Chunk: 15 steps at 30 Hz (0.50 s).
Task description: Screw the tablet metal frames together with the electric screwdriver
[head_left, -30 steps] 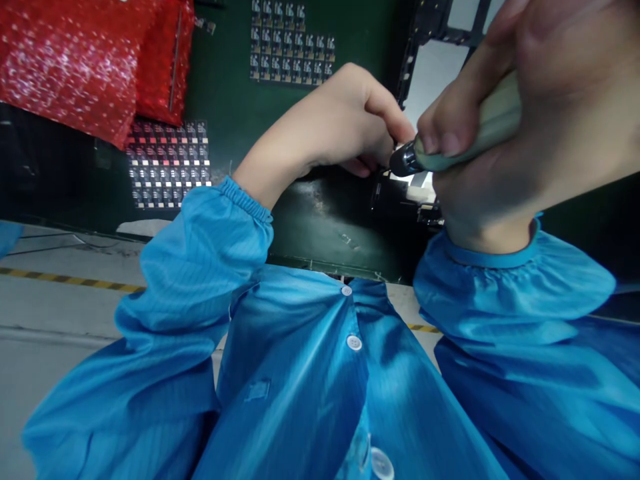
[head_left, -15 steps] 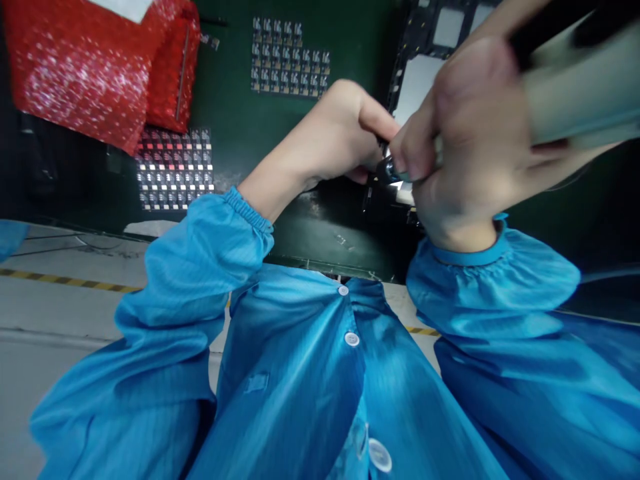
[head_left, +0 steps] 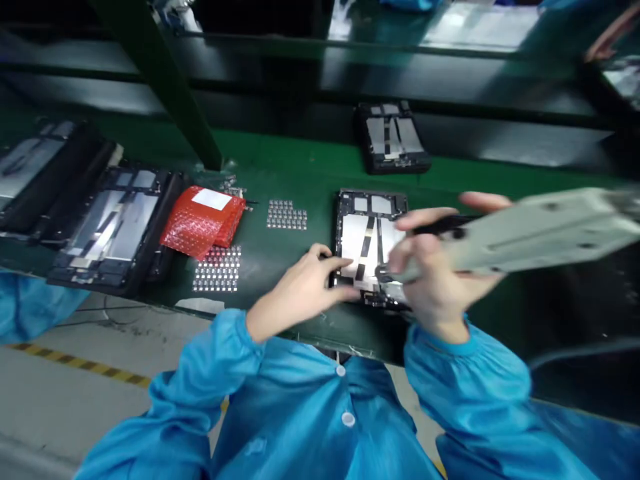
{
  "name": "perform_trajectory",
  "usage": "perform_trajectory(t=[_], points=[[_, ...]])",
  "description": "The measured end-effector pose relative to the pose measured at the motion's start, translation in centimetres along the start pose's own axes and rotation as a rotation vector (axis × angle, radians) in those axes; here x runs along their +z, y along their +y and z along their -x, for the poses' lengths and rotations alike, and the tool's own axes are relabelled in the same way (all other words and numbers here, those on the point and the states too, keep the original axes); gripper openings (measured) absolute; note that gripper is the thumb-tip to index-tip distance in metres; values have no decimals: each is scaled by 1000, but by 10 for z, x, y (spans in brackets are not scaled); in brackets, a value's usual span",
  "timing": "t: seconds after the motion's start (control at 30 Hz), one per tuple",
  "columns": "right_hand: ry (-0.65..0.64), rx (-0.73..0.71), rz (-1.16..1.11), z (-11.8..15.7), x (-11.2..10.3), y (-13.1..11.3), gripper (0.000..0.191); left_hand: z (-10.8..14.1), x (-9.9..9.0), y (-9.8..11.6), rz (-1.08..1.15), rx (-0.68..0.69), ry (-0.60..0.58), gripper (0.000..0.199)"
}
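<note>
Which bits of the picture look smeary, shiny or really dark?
In the head view, the right hand and pale tool look smeared, perhaps from motion; in the head view, the open device gleams white and glints dot the red bubble wrap; also in the head view, the green bench fades nearly black at the right.

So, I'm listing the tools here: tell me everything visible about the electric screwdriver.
The electric screwdriver is long and pale grey-green, seemingly plastic, with a lengthwise groove, a black lever and a dark nose. The right hand grips it near the nose, which points down at the open electronic device; contact cannot be told. Its rear end is blurred.
</note>
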State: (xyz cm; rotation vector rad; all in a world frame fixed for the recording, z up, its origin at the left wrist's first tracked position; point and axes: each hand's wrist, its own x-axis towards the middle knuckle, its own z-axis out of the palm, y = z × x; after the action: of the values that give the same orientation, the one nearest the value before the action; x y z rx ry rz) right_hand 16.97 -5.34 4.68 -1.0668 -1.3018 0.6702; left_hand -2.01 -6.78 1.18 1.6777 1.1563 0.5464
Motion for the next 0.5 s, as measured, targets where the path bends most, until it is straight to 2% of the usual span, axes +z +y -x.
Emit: perform_trajectory(t=[0.03, 0.07, 0.13, 0.17, 0.2, 0.3, 0.33, 0.37, 0.43, 0.47, 0.5], points=[[69, -52, -11, -8, -17, 2, 74, 11, 10, -1, -175, 10, 2, 82], [127, -102, -15, -16, -35, 7, 77, 20, 19, -3, -324, 18, 11, 90], [222, -137, 9, -32, -72, 23, 78, 30, 32, -8, -422, 24, 64, 73], [262, -151, 14, -40, -90, 33, 82, 30, 34, -11, -344, 28, 104, 64], [281, -138, 17, -47, -107, 44, 85, 29, 33, -12, -190, 24, 140, 65], [398, -151, -18, -62, -146, 75, 85, 15, 15, -4, 443, -74, 180, 104], [452, -147, -31, -65, -155, 84, 82, 9, 6, 2, 615, -127, 193, 104], [509, -139, -42, -67, -161, 91, 80, 3, -3, 9, 738, -175, 226, 89], [596, -115, -61, -67, -168, 100, 86, -12, -21, 21, 857, -220, 344, 40], [614, -99, -69, -66, -169, 102, 95, -20, -31, 25, 880, -207, 420, 25], [617, -83, -74, -64, -168, 102, 105, -31, -41, 27, 883, -169, 496, 19]])
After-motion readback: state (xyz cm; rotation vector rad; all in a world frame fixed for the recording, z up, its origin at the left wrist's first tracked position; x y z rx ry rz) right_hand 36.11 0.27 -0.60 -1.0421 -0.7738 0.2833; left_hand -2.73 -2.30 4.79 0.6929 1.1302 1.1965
